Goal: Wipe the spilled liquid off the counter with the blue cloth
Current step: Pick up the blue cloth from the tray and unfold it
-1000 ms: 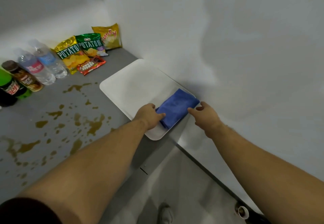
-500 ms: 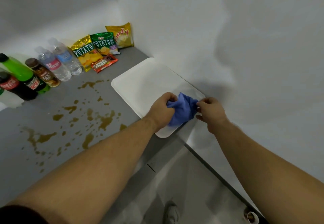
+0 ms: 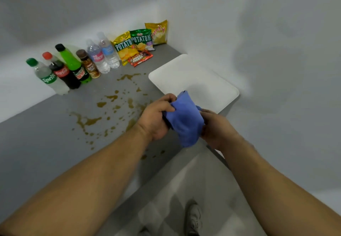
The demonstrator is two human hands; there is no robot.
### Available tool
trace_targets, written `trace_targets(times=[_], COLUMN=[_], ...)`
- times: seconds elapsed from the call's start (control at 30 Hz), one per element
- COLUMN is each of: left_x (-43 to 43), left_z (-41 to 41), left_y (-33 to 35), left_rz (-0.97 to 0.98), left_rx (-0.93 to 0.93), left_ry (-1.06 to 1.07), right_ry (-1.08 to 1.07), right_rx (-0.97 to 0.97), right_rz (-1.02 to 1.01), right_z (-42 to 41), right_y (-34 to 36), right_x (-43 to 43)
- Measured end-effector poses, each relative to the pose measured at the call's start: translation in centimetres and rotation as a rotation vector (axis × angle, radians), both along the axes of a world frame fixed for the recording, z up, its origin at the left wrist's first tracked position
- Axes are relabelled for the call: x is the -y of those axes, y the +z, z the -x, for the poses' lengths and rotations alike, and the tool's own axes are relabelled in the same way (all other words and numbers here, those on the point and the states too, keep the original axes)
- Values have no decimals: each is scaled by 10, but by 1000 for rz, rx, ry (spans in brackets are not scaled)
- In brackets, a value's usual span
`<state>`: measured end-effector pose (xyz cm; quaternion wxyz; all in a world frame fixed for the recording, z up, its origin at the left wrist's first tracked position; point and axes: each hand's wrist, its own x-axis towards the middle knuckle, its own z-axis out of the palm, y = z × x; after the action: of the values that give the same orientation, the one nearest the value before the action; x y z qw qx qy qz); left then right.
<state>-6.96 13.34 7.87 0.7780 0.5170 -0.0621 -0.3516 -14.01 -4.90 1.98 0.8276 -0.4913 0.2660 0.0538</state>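
Note:
The blue cloth is bunched up and held in the air above the counter's front edge, just in front of the white tray. My left hand grips its left side and my right hand grips its right side; a fold hangs down between them. Brown spilled liquid lies in splashes and drops over the grey counter, to the left of my hands. Some drops sit under my left forearm near the front edge.
Several drink bottles stand in a row along the back wall. Chip bags and a red snack pack lie in the back corner. White walls close in the back and right. My shoe shows on the floor below.
Both hands have lifted the cloth off the tray and drawn it toward me and to the left, past the tray's front corner. The cloth now hangs bunched between the hands.

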Motion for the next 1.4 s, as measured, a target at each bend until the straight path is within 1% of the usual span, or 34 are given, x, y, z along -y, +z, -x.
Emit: trace_targets(times=[0.03, 0.1, 0.17, 0.23, 0.27, 0.37, 0.5, 0.6, 0.67, 0.7, 0.73, 0.77, 0.87, 0.93, 1.0, 1.07, 1.13, 1.23, 1.3, 1.33, 1.4], left_x=[-18, -51, -81, -108, -121, -157, -193, -205, -209, -211, -212, -212, -213, -219, -226, -234, -243, -261, -272, -277, -284], left_z=[5, 17, 30, 45, 51, 67, 94, 109, 116, 118, 120, 123, 129, 130, 132, 136, 142, 149, 149, 148, 145], left_y=[-5, -17, -24, -29, -32, -43, -51, -58, -64, -66, -68, -69, -77, -82, -87, -93, -96, -101, -107, -109, -110], left_rz=[-4, -128, -299, -396, -436, -560, -659, -684, -697, -695, -691, -695, -736, -718, -753, -818, -794, -693, -656, -682, -804], left_rx=[-36, -54, 0, 53, 75, 235, 408, 459, 446, 427, 407, 392, 341, 204, 93, 68, 36, 17, 29, 65, 175], left_ry=[15, 29, -68, -176, -184, -157, 12, 79, 100, 122, 146, 165, 212, 299, 336, 321, 279, 240, 289, 328, 377], right_ry=[-19, -9, 52, 128, 174, 264, 231, 289, 354, 394, 444, 499, 613, 636, 594, 519, 479, 479, 441, 407, 365], right_rx=[29, 102, 172, 195, 202, 222, 157, 114, 86, 90, 109, 127, 105, 94, 75, 46, 39, 58, 93, 121, 165], right_rz=[55, 145, 180, 200, 207, 265, 445, 607, 807, 932, 1009, 1022, 866, 869, 867, 908, 944, 965, 991, 1004, 1051], right_z=[5, 17, 32, 48, 56, 78, 96, 105, 108, 108, 108, 108, 111, 113, 114, 113, 110, 98, 87, 82, 72], right_y=[3, 11, 17, 22, 24, 21, 15, 8, 3, 1, 1, 0, -4, -13, -23, -32, -39, -46, -47, -47, -45], right_x=[-12, -36, -61, -88, -102, -141, -177, -188, -190, -189, -187, -184, -172, -164, -164, -170, -180, -196, -205, -210, -220])
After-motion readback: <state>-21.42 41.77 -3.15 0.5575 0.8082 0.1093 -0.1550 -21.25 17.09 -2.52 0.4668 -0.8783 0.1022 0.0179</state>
